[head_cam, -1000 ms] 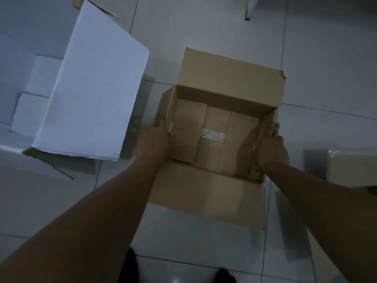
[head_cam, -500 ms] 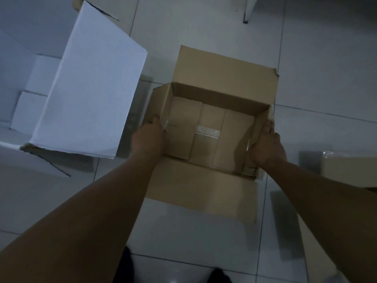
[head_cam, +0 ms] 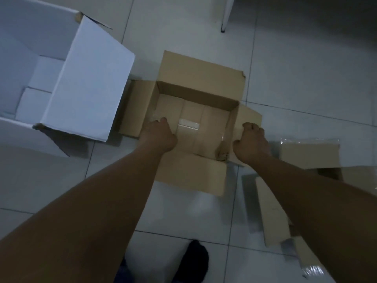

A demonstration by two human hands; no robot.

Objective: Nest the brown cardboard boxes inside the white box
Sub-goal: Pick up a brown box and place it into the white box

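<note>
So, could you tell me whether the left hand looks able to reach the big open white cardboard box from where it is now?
Probably yes. The left hand grips the open brown cardboard box, and the big open white cardboard box stands beside it on that side, with nothing between them.

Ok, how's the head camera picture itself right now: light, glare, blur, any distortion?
Head view: dim and bluish overall, darkest at the top right corner; the white box is the brightest thing. Small glare on the clear tape inside the brown box and on plastic at bottom right. Left hand and right hand look slightly soft. Wide-angle lens stretches the forearms.
</note>
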